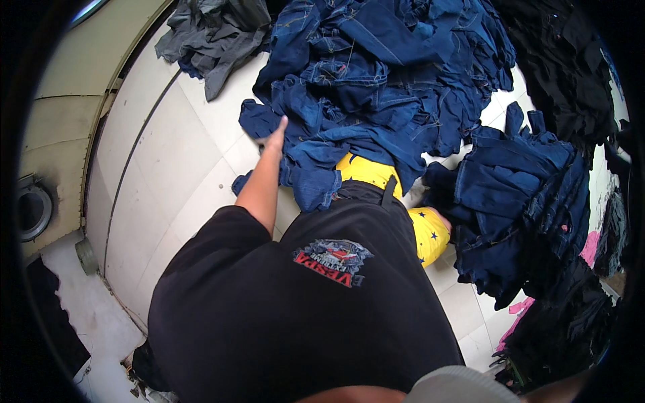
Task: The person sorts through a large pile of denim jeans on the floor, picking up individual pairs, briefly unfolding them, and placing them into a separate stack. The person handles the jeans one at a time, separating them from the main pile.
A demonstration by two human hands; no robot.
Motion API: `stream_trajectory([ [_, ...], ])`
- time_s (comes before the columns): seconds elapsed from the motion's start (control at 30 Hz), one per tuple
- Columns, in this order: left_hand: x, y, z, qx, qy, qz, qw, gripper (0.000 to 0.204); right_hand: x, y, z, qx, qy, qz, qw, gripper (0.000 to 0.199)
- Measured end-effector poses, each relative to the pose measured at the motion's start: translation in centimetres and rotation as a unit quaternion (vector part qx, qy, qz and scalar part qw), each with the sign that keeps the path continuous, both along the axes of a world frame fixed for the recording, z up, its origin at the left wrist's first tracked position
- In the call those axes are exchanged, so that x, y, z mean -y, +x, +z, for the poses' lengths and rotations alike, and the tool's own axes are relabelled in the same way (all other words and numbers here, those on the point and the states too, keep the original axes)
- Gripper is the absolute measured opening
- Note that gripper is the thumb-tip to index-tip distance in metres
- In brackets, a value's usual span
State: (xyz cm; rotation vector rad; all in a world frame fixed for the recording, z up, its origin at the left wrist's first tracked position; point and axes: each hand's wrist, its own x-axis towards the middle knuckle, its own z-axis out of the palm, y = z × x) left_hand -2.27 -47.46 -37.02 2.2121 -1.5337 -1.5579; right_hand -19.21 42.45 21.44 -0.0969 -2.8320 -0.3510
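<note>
My left hand reaches forward to the near left edge of a large heap of dark blue denim garments. Its thumb points up against the cloth, while the other fingers are hidden, so a grip cannot be made out. Loose denim folds hang beside my left forearm, close to my yellow star-patterned shorts. My right hand is out of sight; only a strip of bare skin shows at the bottom right edge. A second, smaller pile of denim lies to the right of my legs.
Grey garments lie at the far left on the pale tiled floor. Black clothes are heaped at the far right, with more black cloth and pink pieces nearer. A cream-coloured panel with a round fitting stands left.
</note>
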Motion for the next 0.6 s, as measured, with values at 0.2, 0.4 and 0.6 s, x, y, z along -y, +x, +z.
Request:
stream_trajectory([
  [0.2,-1.6,1.3,-2.3,-0.199,0.274,-0.083,0.937,0.083,4.7,9.2,-17.6,0.216,-0.099,-0.128,0.963,0.058],
  [0.4,-3.6,-3.7,11.5,-0.367,0.053,-0.077,0.925,0.056,12.1,13.0,-17.1,-0.034,-0.133,0.037,0.990,0.058],
  [0.6,-9.4,-7.9,30.5,-0.386,-0.247,-0.472,0.753,0.049,21.4,11.5,-12.3,-0.150,-0.190,0.125,0.962,0.049],
])
